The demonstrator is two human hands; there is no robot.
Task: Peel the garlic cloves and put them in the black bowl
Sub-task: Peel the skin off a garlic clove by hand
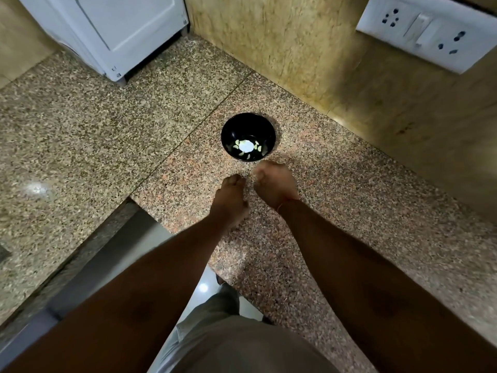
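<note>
A black bowl (248,122) stands on the granite counter near the wall, with several pale peeled garlic cloves (236,146) on its bottom. Just in front of it, my left hand (230,198) and my right hand (274,183) hover side by side over the counter, a small gap between them, fingertips pointing toward the bowl. Both are blurred. The fingers of each look bunched together, and anything held between them is hidden. No unpeeled garlic or loose skin shows on the counter.
A white appliance (107,30) stands at the back left. A tiled wall with a white socket panel (427,30) rises behind and right of the bowl. The counter's front edge (150,211) steps inward at the left, with a lower ledge and floor below.
</note>
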